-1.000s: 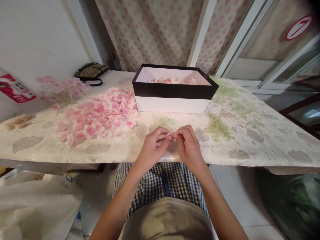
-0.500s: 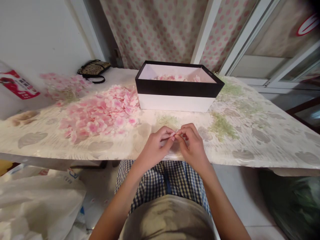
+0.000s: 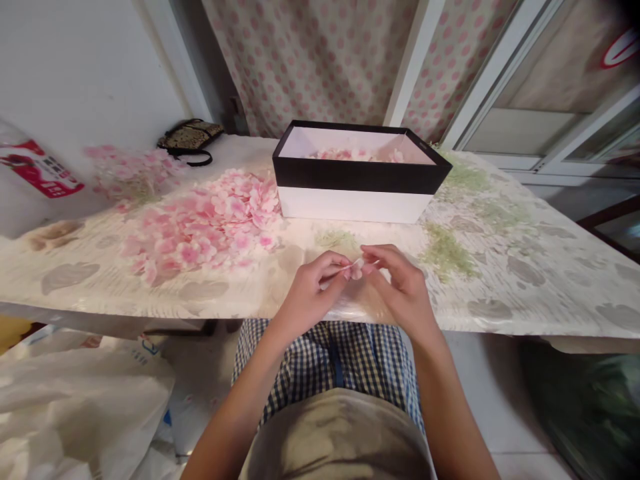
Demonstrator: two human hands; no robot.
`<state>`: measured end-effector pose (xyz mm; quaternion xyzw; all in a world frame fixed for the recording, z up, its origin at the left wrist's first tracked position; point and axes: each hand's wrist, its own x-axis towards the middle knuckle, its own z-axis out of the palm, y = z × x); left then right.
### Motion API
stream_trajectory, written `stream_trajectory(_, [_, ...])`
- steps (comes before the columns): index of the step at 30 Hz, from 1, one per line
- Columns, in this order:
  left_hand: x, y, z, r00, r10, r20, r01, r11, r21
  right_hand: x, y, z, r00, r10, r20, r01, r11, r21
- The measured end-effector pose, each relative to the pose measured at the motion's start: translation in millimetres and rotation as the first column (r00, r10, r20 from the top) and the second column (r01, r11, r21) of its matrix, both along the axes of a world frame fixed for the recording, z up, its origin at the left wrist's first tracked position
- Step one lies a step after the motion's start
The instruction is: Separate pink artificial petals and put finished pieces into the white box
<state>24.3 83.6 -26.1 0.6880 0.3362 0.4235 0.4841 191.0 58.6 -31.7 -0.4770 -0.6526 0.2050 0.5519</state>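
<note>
Over the front edge of the table, my left hand [image 3: 317, 287] is closed, its thumb and fingers pinching a small pale pink artificial flower [image 3: 356, 269]. The petals stick out to the right of the fingertips. Beside the flower is my right hand [image 3: 403, 287], index finger stretched out and thumb apart from it; whether its fingertips touch the petals is hard to see. Behind the hands lies a small bunch of light green sprigs [image 3: 336, 238]. A large heap of pink artificial flowers [image 3: 210, 223] spreads to the left.
A black-and-white box [image 3: 353, 203] with pink flowers inside stands beyond the hands. More green sprigs [image 3: 450, 252] lie at the right. Farther left are a second pink flower pile [image 3: 135, 172] and a patterned pouch [image 3: 190, 135]. A white plastic bag [image 3: 75, 400] is below the table at left.
My right hand has moved slightly right, away from my left fingertips, and its fingers have spread. More of the pink flower shows between the hands. My left hand keeps its pinch.
</note>
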Motion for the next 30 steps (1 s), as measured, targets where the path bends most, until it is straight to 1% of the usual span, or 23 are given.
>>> stream_trajectory(1, [-0.4, -0.4, 0.6, 1.0, -0.014, -0.004, 0.014, 1.0, 0.007, -0.1, 0.3, 1.2, 0.993, 0.113, -0.036, -0.115, 0.992, -0.05])
stream_trajectory(2, [-0.8, -0.9, 1.0, 1.0, -0.024, -0.009, 0.024, 1.0, 0.009, -0.1, 0.7, 1.6, 0.98, 0.184, -0.076, -0.191, 0.977, -0.091])
stream_trajectory(4, [-1.1, -1.9, 1.3, 0.999, -0.034, -0.016, 0.034, 0.999, 0.002, 0.3, 1.8, 0.8, 0.963, 0.23, -0.141, -0.25, 0.958, -0.142])
stream_trajectory(6, [-0.9, -2.8, 1.2, 0.999, -0.039, -0.016, 0.038, 0.999, -0.003, 1.2, 2.3, -1.0, 0.957, 0.226, -0.182, -0.253, 0.956, -0.145])
stream_trajectory(11, [-0.3, -3.9, 1.3, 0.997, -0.07, -0.024, 0.07, 0.998, 0.001, 3.1, 1.1, -2.8, 0.945, 0.244, -0.215, -0.272, 0.956, -0.109])
stream_trajectory(17, [0.8, -3.9, 2.6, 0.998, -0.07, 0.0, 0.07, 0.998, 0.003, 3.3, 1.4, -3.4, 0.947, 0.21, -0.244, -0.258, 0.948, -0.185])
stream_trajectory(23, [2.3, -3.3, 1.8, 0.999, -0.054, 0.001, 0.054, 0.999, -0.003, 3.1, 0.8, -3.4, 0.95, 0.211, -0.232, -0.261, 0.942, -0.21])
stream_trajectory(26, [2.8, -3.1, 1.1, 0.999, -0.038, 0.005, 0.038, 0.999, 0.003, 3.0, -1.1, -2.3, 0.958, 0.191, -0.212, -0.239, 0.943, -0.232])
stream_trajectory(30, [3.4, -2.8, 0.6, 0.999, -0.035, 0.012, 0.035, 0.999, -0.007, 3.1, -3.1, -2.0, 0.956, 0.236, -0.173, -0.27, 0.938, -0.215])
